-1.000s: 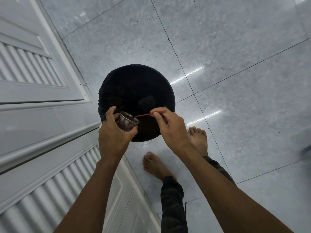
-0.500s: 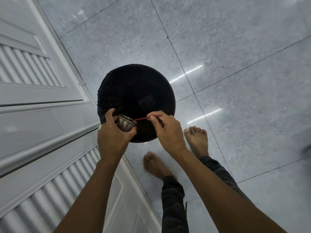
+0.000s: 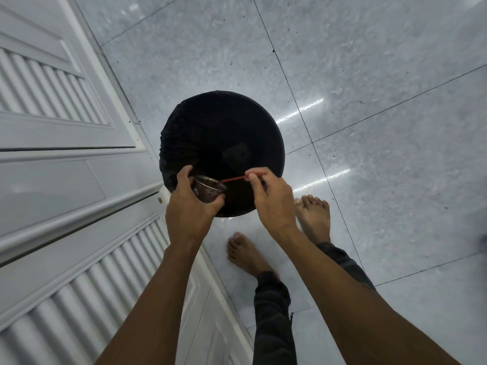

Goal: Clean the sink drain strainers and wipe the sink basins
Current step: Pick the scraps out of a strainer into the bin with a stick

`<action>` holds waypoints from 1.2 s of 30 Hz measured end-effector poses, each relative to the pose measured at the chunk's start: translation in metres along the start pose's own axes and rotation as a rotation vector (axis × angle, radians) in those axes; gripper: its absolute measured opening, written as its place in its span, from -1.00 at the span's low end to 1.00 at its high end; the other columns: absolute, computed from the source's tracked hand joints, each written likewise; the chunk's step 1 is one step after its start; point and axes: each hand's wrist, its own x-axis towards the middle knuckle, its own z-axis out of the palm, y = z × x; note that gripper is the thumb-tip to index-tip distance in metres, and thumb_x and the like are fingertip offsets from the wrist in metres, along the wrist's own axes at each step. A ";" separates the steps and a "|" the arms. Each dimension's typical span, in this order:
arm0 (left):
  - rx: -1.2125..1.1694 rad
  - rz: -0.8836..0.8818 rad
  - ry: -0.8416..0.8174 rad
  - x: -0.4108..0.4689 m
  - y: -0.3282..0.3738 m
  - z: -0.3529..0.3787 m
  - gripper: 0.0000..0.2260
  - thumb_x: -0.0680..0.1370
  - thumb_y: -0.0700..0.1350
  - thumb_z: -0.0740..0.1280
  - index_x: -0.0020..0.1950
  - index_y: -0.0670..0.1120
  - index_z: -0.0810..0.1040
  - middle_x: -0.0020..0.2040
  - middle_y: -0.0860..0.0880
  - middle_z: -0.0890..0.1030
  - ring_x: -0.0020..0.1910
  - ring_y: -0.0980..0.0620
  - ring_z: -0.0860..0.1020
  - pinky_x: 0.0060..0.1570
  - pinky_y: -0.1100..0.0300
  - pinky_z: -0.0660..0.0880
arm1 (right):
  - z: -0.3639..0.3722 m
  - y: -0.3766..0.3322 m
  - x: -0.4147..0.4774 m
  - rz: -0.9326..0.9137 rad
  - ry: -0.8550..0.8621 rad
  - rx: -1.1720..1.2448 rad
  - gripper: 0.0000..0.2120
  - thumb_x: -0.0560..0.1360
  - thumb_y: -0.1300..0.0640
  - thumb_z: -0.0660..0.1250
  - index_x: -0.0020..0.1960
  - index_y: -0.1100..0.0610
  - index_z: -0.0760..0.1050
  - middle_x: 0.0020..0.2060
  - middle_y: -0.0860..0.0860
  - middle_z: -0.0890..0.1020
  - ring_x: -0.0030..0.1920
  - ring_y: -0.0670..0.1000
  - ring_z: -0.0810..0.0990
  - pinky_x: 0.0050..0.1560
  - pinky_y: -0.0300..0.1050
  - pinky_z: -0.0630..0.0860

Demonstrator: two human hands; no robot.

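Metal strainer (image 3: 208,190): was held tilted over the black-lined bin (image 3: 224,122), near 7 o'clock of its rim, with the left hand (image 3: 188,209) curled round the bowl. Thin red stick (image 3: 235,179): was pinched by the right hand (image 3: 274,204) at the strainer's 3 o'clock, its far end reaching the strainer's mouth. White louvred doors (image 3: 66,180) stood at the bin's 9 o'clock, bare feet (image 3: 313,219) at 5 o'clock on grey tiles (image 3: 382,75).
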 end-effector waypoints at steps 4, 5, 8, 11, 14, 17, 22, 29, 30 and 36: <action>-0.079 -0.039 0.028 0.002 -0.001 -0.002 -0.10 0.38 0.00 0.63 0.56 0.11 0.17 0.32 0.03 0.56 0.18 0.15 0.50 0.05 0.34 0.43 | -0.003 -0.006 0.004 0.038 0.142 0.007 -0.76 0.68 -0.01 0.22 0.25 0.02 0.58 -0.02 -0.04 0.69 -0.02 -0.08 0.64 -0.03 -0.18 0.64; -0.108 -0.042 0.043 0.002 0.000 -0.002 -0.09 0.37 -0.04 0.64 0.57 0.11 0.17 0.32 0.04 0.54 0.19 0.17 0.49 0.02 0.44 0.39 | -0.004 -0.008 0.004 0.020 0.135 0.013 -0.76 0.68 -0.01 0.22 0.25 0.03 0.59 -0.01 -0.05 0.69 -0.01 -0.08 0.64 -0.02 -0.20 0.63; -0.156 0.019 0.124 -0.003 0.005 -0.006 -0.10 0.38 -0.12 0.64 0.57 0.09 0.19 0.33 0.06 0.47 0.23 0.21 0.46 -0.03 0.60 0.40 | -0.010 -0.015 0.002 -0.029 0.126 0.026 -0.76 0.68 0.01 0.23 0.24 0.03 0.60 0.00 -0.07 0.69 0.00 -0.10 0.63 0.01 -0.29 0.58; -0.186 0.091 0.213 -0.012 0.017 -0.013 -0.13 0.39 -0.14 0.62 0.57 0.05 0.21 0.33 0.03 0.46 0.27 0.19 0.46 0.13 0.61 0.37 | -0.022 -0.024 0.000 -0.041 0.159 0.061 -0.78 0.68 0.01 0.25 0.23 0.02 0.60 -0.07 -0.15 0.67 -0.07 -0.25 0.62 -0.09 -0.50 0.48; -0.206 0.135 0.277 -0.021 0.039 -0.031 -0.16 0.40 -0.13 0.61 0.57 0.02 0.23 0.36 0.01 0.45 0.34 0.12 0.48 0.22 0.49 0.45 | -0.041 -0.045 -0.008 -0.054 0.191 0.092 -0.79 0.67 -0.01 0.24 0.21 -0.02 0.60 -0.12 -0.29 0.61 -0.05 -0.38 0.56 -0.12 -0.57 0.43; -0.228 0.159 0.347 -0.032 0.065 -0.057 -0.17 0.40 -0.12 0.62 0.56 -0.02 0.26 0.39 0.00 0.45 0.37 0.09 0.49 0.26 0.27 0.54 | -0.063 -0.079 -0.023 -0.113 0.197 0.126 -0.80 0.67 0.01 0.25 0.20 -0.01 0.60 -0.12 -0.36 0.58 -0.05 -0.39 0.55 -0.13 -0.58 0.42; -0.272 0.172 0.462 -0.051 0.107 -0.113 -0.15 0.36 -0.12 0.64 0.55 0.02 0.27 0.40 0.06 0.45 0.36 0.25 0.44 0.24 0.31 0.54 | -0.107 -0.157 -0.052 -0.219 0.217 0.181 -0.81 0.66 -0.01 0.26 0.17 -0.04 0.62 -0.05 -0.34 0.63 0.01 -0.29 0.59 -0.10 -0.52 0.48; -0.350 0.190 0.714 -0.086 0.167 -0.249 -0.14 0.35 -0.06 0.66 0.53 0.07 0.25 0.34 0.05 0.49 0.30 0.12 0.53 0.16 0.57 0.39 | -0.143 -0.328 -0.096 -0.406 0.176 0.328 -0.81 0.67 -0.04 0.25 0.17 -0.06 0.60 0.02 -0.25 0.70 0.02 -0.20 0.63 -0.04 -0.41 0.55; -0.349 0.197 0.765 -0.090 0.175 -0.272 -0.14 0.35 -0.07 0.66 0.52 0.05 0.25 0.33 0.03 0.49 0.30 0.12 0.52 0.16 0.59 0.37 | -0.145 -0.353 -0.104 -0.435 0.166 0.349 -0.81 0.67 -0.05 0.25 0.17 -0.08 0.60 0.02 -0.27 0.69 0.02 -0.18 0.63 -0.03 -0.31 0.60; -0.368 0.197 1.069 -0.140 0.202 -0.416 -0.15 0.35 -0.06 0.64 0.53 0.01 0.26 0.33 0.02 0.48 0.32 0.18 0.47 0.11 0.60 0.35 | -0.148 -0.489 -0.178 -0.714 0.073 0.458 -0.82 0.67 -0.07 0.23 0.16 -0.11 0.59 0.03 -0.26 0.70 -0.04 -0.14 0.64 -0.19 0.04 0.65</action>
